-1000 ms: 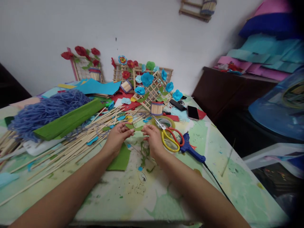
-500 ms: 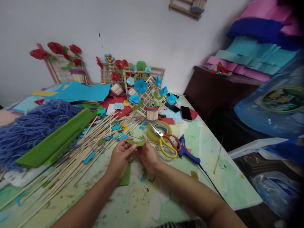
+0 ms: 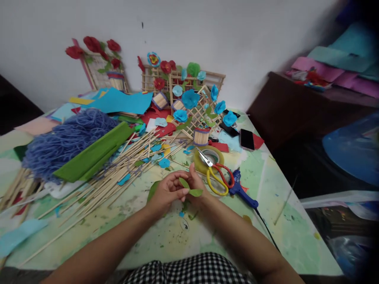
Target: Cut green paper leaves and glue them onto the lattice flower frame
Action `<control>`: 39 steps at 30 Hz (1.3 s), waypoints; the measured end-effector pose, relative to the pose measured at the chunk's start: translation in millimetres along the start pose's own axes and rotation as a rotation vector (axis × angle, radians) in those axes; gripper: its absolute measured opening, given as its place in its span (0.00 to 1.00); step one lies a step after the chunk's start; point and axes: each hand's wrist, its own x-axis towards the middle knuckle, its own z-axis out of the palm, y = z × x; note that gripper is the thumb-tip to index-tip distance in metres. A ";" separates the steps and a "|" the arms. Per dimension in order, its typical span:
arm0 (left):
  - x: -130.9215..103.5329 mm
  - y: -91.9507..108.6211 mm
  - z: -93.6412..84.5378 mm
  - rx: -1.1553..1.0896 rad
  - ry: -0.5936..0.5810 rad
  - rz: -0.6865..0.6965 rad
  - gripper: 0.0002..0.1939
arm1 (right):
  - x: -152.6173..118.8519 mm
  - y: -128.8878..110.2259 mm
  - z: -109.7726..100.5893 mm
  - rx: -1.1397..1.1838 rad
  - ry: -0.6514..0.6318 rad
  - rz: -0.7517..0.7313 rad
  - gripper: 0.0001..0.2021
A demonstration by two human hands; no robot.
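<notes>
My left hand [image 3: 170, 189] pinches a small green paper leaf pair [image 3: 195, 192] between thumb and fingers; its two pointed lobes spread out to the right. Close against it, my right hand [image 3: 196, 181] has its thumb raised, with the leaf pair in front of its palm. The other right fingers are partly hidden behind the left hand. A piece of green paper [image 3: 152, 191] lies on the table beside my left hand. Scissors with red and yellow handles [image 3: 217, 179] rest over a roll of clear tape [image 3: 220, 159], to the right of my hands.
A blue glue gun [image 3: 244, 195] lies right of the scissors, its cord trailing frontward. Thin bamboo sticks [image 3: 115, 189], purple yarn [image 3: 74, 138] and folded green paper [image 3: 94, 152] cover the left side. Stick lattices with paper flowers [image 3: 189, 98] stand behind. A phone [image 3: 246, 139] lies back right.
The leaf pair was stretched between both hands; now my left hand holds it and the right thumb has come away. It has turned, with lobes pointing rightward. The camera view has shifted left.
</notes>
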 end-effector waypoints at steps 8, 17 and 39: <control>5.1 4.5 -1.7 0.023 0.034 0.007 0.15 | 2.0 3.7 5.7 -0.057 0.049 -0.160 0.33; 8.1 17.9 -1.3 -0.079 0.170 -0.006 0.18 | -6.1 -7.8 4.8 -0.191 0.238 -0.447 0.22; 18.1 12.2 -12.3 0.084 0.337 0.048 0.14 | -4.0 -17.6 -0.9 -0.636 0.348 -0.464 0.10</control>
